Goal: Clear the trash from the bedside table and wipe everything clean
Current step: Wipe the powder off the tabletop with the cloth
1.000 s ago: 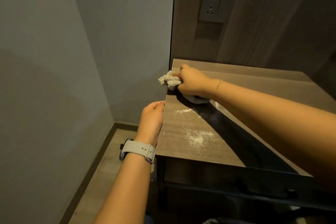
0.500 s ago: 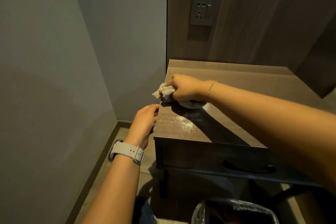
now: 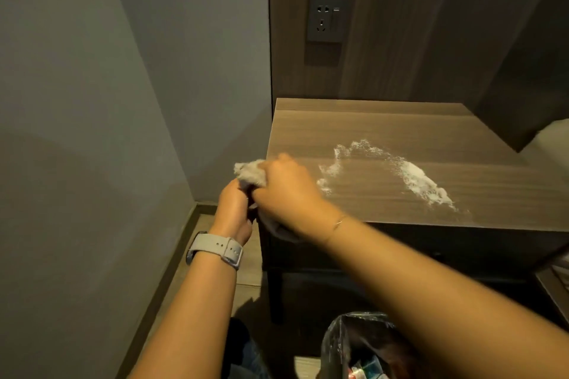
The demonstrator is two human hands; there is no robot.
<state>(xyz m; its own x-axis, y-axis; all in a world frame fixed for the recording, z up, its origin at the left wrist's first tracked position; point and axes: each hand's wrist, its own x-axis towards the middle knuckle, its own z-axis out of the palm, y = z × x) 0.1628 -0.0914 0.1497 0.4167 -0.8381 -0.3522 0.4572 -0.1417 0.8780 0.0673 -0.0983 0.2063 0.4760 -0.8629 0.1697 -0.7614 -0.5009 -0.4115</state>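
Both hands meet at the table's (image 3: 385, 120) left front corner. The right hand (image 3: 286, 184) grips the cloth (image 3: 251, 174), bunched, at the edge; the left hand (image 3: 234, 209) is cupped just below it, fingers curled against the cloth. The powder (image 3: 415, 177) lies to the right of the hands, its streak running away rightward and nearer the right hand, so the next sweep likely starts there.

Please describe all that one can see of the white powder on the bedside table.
The white powder lies spilled on the brown wood-grain bedside table top, loose and fine. It forms a thin curved smear toward the left and a thicker, brighter heap toward the right, with faint specks trailing toward the front edge. Neither hand rests on the thick heap; the right hand, gripping a crumpled pale cloth, is at the smear's left end.
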